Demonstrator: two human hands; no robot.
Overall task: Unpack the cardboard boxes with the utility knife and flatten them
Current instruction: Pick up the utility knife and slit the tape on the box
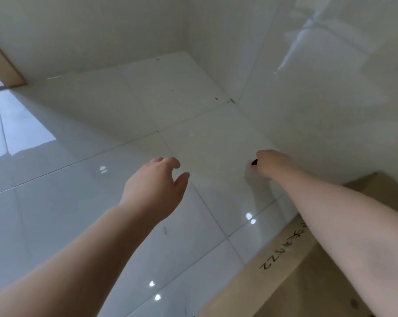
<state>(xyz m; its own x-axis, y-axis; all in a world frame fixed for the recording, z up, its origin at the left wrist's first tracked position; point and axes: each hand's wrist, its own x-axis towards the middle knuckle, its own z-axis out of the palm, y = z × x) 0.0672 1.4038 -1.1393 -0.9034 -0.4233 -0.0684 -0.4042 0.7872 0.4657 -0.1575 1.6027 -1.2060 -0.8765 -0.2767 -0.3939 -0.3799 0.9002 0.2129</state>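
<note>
Two bare forearms and hands, nothing worn

Both arms show no sleeves up to the frame edge; the left hand (pixel 155 191) and right hand (pixel 272 164) carry no gloves, rings, watch or bands.

Flat tan corrugated cardboard box (pixel 291 266), lying on the floor at lower right, black handwritten marks along its near edge. Small black tip of a utility knife (pixel 254 162), poking from a closed fist, the rest hidden.
</note>
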